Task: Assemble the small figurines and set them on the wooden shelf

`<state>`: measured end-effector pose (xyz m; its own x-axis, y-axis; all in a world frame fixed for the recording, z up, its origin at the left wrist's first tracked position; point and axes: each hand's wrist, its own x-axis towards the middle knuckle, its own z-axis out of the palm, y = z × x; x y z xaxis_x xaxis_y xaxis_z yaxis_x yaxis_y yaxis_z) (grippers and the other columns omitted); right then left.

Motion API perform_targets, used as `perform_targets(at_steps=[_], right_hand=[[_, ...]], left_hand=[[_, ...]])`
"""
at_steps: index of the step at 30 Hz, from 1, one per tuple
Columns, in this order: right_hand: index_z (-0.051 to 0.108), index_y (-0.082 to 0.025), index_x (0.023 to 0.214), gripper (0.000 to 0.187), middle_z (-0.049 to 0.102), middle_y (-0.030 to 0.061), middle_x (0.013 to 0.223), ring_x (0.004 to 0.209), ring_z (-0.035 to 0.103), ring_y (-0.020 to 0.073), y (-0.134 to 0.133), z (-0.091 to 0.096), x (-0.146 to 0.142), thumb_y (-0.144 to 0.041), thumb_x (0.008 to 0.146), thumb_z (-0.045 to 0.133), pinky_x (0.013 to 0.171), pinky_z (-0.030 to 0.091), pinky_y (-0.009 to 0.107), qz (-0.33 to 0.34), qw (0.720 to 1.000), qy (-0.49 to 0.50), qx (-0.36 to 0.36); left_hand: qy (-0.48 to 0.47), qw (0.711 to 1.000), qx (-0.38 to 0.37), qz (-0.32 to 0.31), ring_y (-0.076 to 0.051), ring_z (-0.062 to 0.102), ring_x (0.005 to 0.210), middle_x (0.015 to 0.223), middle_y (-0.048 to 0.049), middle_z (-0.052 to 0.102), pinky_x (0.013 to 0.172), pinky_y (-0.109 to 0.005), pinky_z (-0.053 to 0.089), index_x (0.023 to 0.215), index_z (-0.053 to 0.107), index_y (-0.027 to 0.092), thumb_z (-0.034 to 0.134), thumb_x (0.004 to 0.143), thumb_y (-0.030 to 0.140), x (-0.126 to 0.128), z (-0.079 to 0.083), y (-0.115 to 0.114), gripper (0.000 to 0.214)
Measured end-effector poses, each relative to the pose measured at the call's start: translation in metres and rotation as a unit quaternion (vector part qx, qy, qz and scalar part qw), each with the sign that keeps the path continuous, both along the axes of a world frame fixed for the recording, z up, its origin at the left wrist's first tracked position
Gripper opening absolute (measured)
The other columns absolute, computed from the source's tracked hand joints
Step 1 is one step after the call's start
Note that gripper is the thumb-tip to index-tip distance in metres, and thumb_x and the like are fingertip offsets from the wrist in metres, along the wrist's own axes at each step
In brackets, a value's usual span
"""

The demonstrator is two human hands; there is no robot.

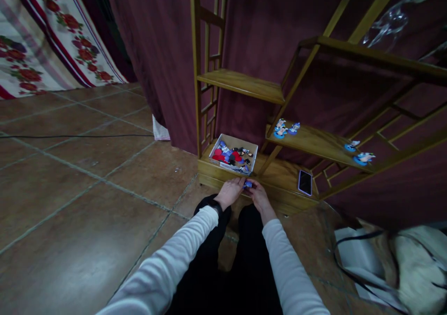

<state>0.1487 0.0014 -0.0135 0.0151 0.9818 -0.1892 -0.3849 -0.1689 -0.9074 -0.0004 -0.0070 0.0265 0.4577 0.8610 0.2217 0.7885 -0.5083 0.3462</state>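
Observation:
Between my two hands, just in front of the box, is a small blue and purple figurine (247,184). My left hand (231,190) has its fingers closed on the figurine's left side. My right hand (257,195) grips it from the right with bent fingers. Behind them a shallow cardboard box (214,161) stands on the bottom shelf, holding several jumbled figurines in blue, red, black and white. Finer details of the held figurine are covered by my fingers.
The wooden shelf unit (240,84) rises ahead. On its middle right shelf (310,143) stand several blue-based figurines (280,129). A phone (305,183) lies on the bottom shelf. A clear ornament (389,21) sits up high. Bags (415,259) lie on the floor at right.

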Motion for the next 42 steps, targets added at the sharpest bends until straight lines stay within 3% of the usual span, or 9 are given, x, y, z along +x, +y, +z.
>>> perform_targets(at_steps=[15,21,26,31,35,38,40,42], right_hand=[[0.064,-0.021,0.083,0.033,0.067,-0.0009,0.087,0.080,0.060,0.0157,-0.001,-0.002,0.004,-0.011,0.052,0.061,0.076,0.050,0.032,0.003,1.000,-0.017,0.002],[0.064,-0.022,0.082,0.027,0.067,-0.0006,0.084,0.079,0.061,0.0150,-0.004,0.004,0.001,-0.017,0.055,0.067,0.077,0.049,0.031,0.011,1.000,-0.013,0.006],[0.064,-0.020,0.080,0.026,0.068,0.0010,0.082,0.078,0.061,0.0150,-0.004,0.007,0.000,-0.023,0.055,0.073,0.077,0.047,0.031,0.005,1.000,0.000,-0.003],[0.065,-0.020,0.082,0.033,0.068,0.0016,0.084,0.079,0.062,0.0158,-0.005,0.011,-0.001,-0.024,0.051,0.078,0.076,0.048,0.030,0.001,0.999,0.036,-0.008],[0.066,-0.018,0.080,0.032,0.069,0.0032,0.081,0.080,0.064,0.0181,-0.005,0.014,-0.003,-0.026,0.052,0.079,0.075,0.048,0.031,0.016,0.999,0.042,-0.007],[0.066,-0.018,0.081,0.033,0.069,0.0032,0.083,0.077,0.064,0.0167,-0.005,0.015,-0.003,-0.025,0.051,0.080,0.074,0.049,0.030,0.014,0.999,0.042,-0.010],[0.065,-0.018,0.082,0.035,0.069,0.0025,0.082,0.073,0.063,0.0149,-0.004,0.015,-0.003,-0.025,0.051,0.080,0.073,0.049,0.029,0.009,0.999,0.040,-0.011],[0.065,-0.019,0.082,0.036,0.068,0.0014,0.080,0.071,0.062,0.0137,-0.004,0.014,-0.003,-0.024,0.050,0.080,0.072,0.048,0.028,0.006,0.999,0.041,-0.010]], left_hand=[[0.036,0.999,0.038,-0.013,-0.026,0.055,0.100,0.107,-0.0181,0.059,0.085,-0.035,0.038,0.130,0.039,0.010,0.039,0.087,0.015,0.000,-0.003,-0.006,0.044],[-0.056,0.998,-0.035,-0.002,-0.022,0.058,0.096,0.109,-0.0131,0.060,0.081,-0.030,0.042,0.124,0.046,0.017,0.048,0.084,0.020,-0.003,-0.005,0.000,0.041],[-0.179,0.978,-0.107,0.015,-0.021,0.062,0.086,0.094,-0.0095,0.066,0.076,-0.028,0.045,0.104,0.059,0.015,0.057,0.077,0.022,-0.004,-0.014,0.011,0.028],[-0.330,0.921,-0.202,0.041,-0.018,0.062,0.072,0.078,-0.0050,0.068,0.071,-0.029,0.046,0.090,0.063,0.015,0.066,0.068,0.021,-0.001,-0.027,0.020,0.023],[-0.511,0.813,-0.270,0.063,-0.016,0.062,0.069,0.073,-0.0034,0.067,0.072,-0.030,0.047,0.095,0.062,0.014,0.073,0.059,0.015,0.003,-0.035,0.025,0.038],[-0.585,0.740,-0.327,0.061,-0.015,0.061,0.066,0.070,-0.0026,0.067,0.071,-0.031,0.048,0.093,0.063,0.013,0.076,0.054,0.014,0.004,-0.034,0.025,0.041],[-0.598,0.716,-0.358,0.043,-0.016,0.062,0.068,0.071,-0.0039,0.067,0.073,-0.031,0.047,0.092,0.064,0.012,0.077,0.053,0.016,0.003,-0.030,0.024,0.041],[-0.594,0.710,-0.378,0.017,-0.018,0.062,0.074,0.076,-0.0059,0.068,0.076,-0.031,0.046,0.092,0.066,0.011,0.078,0.053,0.019,0.001,-0.026,0.022,0.041]])
